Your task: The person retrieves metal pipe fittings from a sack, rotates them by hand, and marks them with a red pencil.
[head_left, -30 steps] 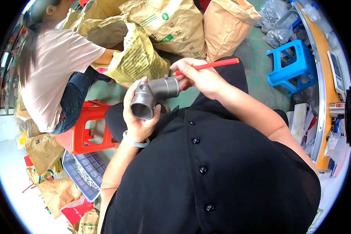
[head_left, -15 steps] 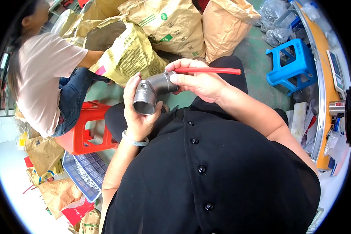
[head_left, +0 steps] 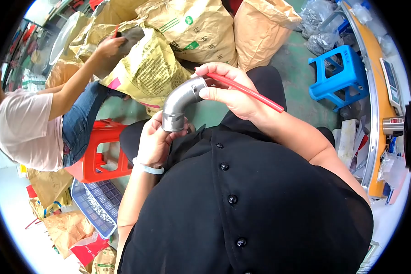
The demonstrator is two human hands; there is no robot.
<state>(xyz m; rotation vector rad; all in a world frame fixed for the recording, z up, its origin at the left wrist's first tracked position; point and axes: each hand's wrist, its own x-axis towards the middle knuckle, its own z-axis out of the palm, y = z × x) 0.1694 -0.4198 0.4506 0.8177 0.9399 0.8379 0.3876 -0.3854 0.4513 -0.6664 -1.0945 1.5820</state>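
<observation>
A blue basket (head_left: 83, 211) held pale bits; a co-worker's hand (head_left: 109, 47) hung over a yellow sack (head_left: 144, 73), contents unclear. The left hand (head_left: 153, 142) clasped a grey pipe elbow (head_left: 179, 98) low, seemingly for support, above the lap; the right hand (head_left: 235, 93) pinched its upper end, a red stick (head_left: 258, 97) lying across, probably freeing the fingertips. A steel cup (head_left: 392, 126) was near the table's (head_left: 378, 59) metal edge.

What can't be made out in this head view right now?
In the head view:
- Elbow: inside hidden; no opening faces the camera.
- Left hand: some fingers hidden behind the elbow.
- Co-worker: head mostly cut off by the left edge.
- White device: markings too small.
</observation>
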